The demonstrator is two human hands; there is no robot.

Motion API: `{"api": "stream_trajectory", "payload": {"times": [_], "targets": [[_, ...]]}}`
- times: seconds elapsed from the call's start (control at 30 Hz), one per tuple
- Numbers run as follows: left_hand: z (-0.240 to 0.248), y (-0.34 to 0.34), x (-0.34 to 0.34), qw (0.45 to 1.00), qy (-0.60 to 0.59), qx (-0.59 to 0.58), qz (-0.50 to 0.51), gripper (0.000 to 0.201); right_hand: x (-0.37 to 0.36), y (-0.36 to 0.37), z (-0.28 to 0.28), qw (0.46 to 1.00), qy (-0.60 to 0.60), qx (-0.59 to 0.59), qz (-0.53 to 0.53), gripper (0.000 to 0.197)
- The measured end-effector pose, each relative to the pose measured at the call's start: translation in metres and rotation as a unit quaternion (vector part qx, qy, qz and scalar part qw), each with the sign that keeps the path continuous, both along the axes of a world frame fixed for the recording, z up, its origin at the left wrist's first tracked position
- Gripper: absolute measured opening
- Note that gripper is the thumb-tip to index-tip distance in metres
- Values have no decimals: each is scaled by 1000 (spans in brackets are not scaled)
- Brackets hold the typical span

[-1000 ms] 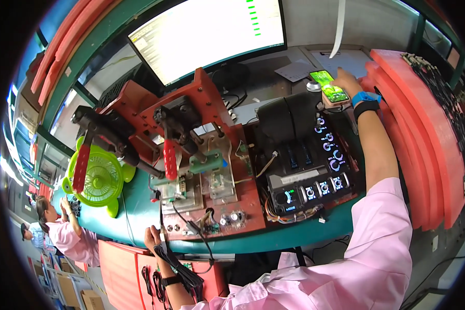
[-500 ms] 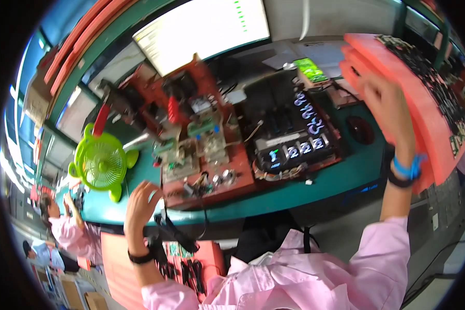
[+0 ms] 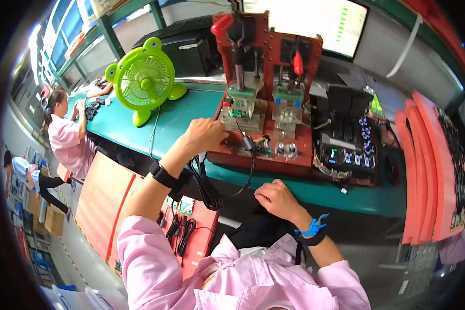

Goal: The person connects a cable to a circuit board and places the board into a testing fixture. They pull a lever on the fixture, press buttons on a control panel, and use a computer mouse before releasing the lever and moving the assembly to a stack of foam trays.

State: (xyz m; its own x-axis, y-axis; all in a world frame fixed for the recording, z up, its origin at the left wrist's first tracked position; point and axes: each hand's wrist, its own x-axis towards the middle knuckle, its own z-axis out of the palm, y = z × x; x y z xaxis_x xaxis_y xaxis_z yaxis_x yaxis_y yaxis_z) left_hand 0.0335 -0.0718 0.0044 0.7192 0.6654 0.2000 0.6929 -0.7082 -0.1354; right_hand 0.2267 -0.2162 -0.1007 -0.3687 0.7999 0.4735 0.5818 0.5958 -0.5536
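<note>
Evidently the left hand was nearer the work: its curled fingers were at the left front of the red fixture, and whether they pinched anything could not be told. Ahead and slightly right of those fingertips, the green circuit board sat in the fixture's left nest, its long axis unclear. A black cable bundle hung below, while the right hand, loosely curled with its grip hidden too, was farther off by the table edge
</note>
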Motion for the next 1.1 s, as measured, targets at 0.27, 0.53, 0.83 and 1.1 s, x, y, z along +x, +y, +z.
{"api": "stream_trajectory", "payload": {"times": [0.27,0.53,0.83,1.1], "targets": [[-5,-13,-6,996,7,-7,84,17,-1,4,-5,990,142,-9,-19,4],[-8,-8,-7,996,-37,-71,25,14,3,7,-6,988,154,14,-24,4],[-4,-19,-8,998,-19,-39,34,12,-2,7,-10,987,154,36,-31,5],[-10,-26,2,993,-95,47,55,13,-2,8,-12,985,162,47,-44,5]]}}
